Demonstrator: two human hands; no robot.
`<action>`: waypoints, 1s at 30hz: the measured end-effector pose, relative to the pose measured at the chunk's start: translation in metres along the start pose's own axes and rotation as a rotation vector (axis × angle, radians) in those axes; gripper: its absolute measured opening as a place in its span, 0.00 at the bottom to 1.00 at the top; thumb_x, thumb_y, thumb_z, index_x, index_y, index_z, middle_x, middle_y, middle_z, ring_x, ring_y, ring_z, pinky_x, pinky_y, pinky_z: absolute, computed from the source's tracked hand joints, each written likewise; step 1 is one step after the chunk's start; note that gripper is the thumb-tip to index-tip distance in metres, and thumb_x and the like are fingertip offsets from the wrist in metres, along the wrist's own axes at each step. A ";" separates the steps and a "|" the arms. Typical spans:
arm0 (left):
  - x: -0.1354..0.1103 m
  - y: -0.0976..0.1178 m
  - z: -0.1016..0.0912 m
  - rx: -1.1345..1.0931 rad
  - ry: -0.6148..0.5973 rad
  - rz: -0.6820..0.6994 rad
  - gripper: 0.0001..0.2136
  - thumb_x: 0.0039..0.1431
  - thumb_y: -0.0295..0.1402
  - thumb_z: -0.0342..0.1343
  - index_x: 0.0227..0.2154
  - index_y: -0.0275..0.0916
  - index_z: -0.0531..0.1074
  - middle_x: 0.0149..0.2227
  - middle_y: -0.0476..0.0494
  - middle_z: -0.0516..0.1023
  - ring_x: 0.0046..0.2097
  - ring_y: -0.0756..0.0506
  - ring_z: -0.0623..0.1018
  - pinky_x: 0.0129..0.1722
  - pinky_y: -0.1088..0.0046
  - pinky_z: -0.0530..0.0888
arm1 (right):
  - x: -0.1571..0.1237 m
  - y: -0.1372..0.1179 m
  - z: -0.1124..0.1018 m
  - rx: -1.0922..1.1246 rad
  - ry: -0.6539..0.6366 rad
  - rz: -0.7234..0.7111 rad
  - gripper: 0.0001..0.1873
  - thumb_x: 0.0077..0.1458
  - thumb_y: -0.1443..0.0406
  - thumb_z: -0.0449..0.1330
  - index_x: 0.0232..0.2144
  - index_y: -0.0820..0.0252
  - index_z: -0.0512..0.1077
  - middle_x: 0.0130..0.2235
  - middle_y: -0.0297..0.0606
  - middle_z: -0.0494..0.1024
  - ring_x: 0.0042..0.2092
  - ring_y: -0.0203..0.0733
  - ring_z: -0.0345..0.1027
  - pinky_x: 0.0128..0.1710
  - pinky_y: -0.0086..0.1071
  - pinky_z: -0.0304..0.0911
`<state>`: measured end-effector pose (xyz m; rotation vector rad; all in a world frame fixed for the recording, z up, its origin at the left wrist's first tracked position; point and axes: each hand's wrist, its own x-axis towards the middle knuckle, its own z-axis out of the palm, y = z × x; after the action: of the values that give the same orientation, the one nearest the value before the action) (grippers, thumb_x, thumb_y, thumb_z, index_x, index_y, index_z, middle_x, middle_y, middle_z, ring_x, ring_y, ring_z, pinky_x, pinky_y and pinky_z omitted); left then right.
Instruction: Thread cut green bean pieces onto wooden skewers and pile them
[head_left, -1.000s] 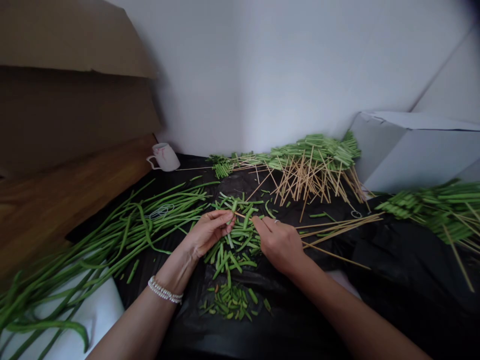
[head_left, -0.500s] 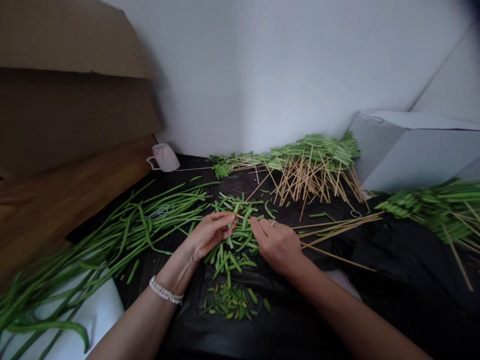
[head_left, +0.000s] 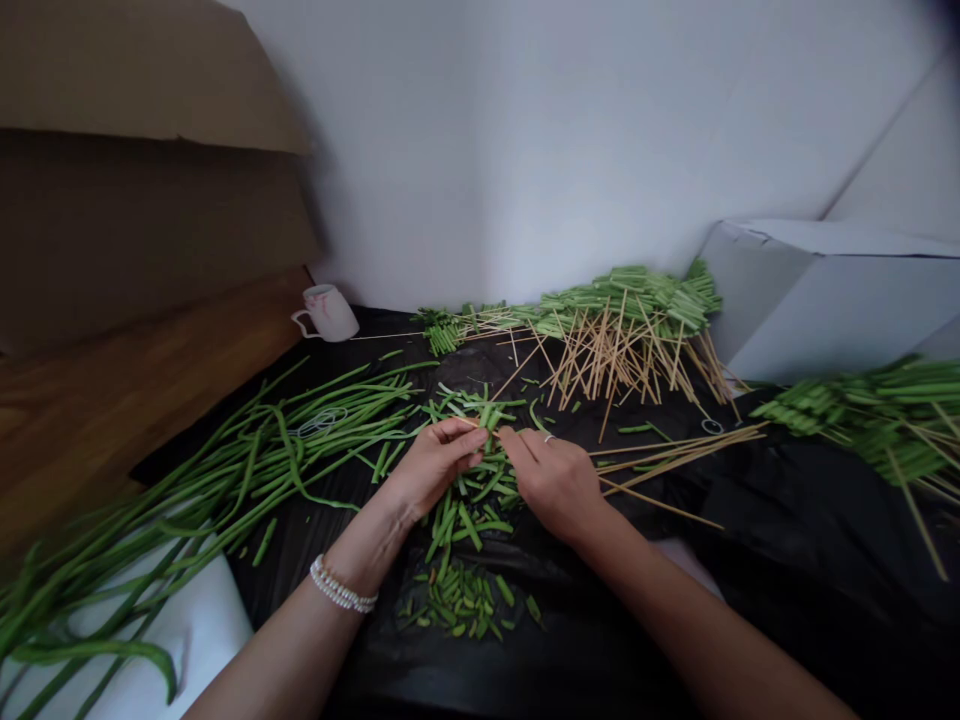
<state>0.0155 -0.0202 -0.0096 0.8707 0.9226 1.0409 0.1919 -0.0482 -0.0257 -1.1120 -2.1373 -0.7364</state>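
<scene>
My left hand [head_left: 433,462] and my right hand [head_left: 553,478] meet over a pile of short cut green bean pieces [head_left: 474,497] on a black plastic sheet [head_left: 757,540]. The left fingers pinch a green bean piece at their tips. The right fingers pinch a thin bamboo skewer [head_left: 651,503] whose tip points at that piece and whose shaft runs out to the right behind the hand. A bead bracelet sits on my left wrist and a ring on my right hand.
Long uncut green beans [head_left: 247,470] lie at the left. Piles of skewered beans [head_left: 637,320] sit at the back and at the right [head_left: 877,410]. Loose skewers [head_left: 675,450], small trimmings [head_left: 465,600], a white mug [head_left: 328,312], a cardboard box [head_left: 142,170] and a white box [head_left: 825,290] surround them.
Both hands have shifted slightly right and closer together, the left fingertips closing in on the skewer tip. The piles have not moved.
</scene>
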 end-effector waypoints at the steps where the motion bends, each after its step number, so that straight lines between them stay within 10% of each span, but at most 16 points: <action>1: 0.000 0.000 -0.001 -0.008 0.013 0.021 0.09 0.41 0.32 0.70 0.25 0.35 0.77 0.29 0.50 0.74 0.31 0.55 0.73 0.33 0.80 0.72 | 0.000 0.001 0.000 -0.003 0.003 0.007 0.13 0.60 0.72 0.49 0.44 0.65 0.71 0.28 0.34 0.72 0.28 0.35 0.61 0.27 0.32 0.50; 24: -0.003 -0.006 0.007 0.061 0.003 -0.027 0.12 0.38 0.37 0.71 0.25 0.36 0.80 0.30 0.47 0.77 0.32 0.53 0.73 0.35 0.77 0.72 | 0.003 -0.006 -0.007 -0.023 -0.114 -0.006 0.11 0.59 0.71 0.51 0.42 0.65 0.71 0.28 0.34 0.71 0.27 0.36 0.61 0.26 0.33 0.49; 30: 0.006 0.011 -0.025 0.284 0.148 0.196 0.18 0.47 0.43 0.65 0.37 0.36 0.79 0.34 0.40 0.80 0.36 0.46 0.77 0.42 0.67 0.72 | -0.001 0.009 -0.004 -0.092 -0.080 0.049 0.14 0.58 0.73 0.50 0.43 0.64 0.71 0.27 0.34 0.70 0.28 0.35 0.59 0.27 0.32 0.48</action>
<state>-0.0095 -0.0075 -0.0097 1.1497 1.1456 1.1720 0.2018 -0.0474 -0.0221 -1.2570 -2.1532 -0.7869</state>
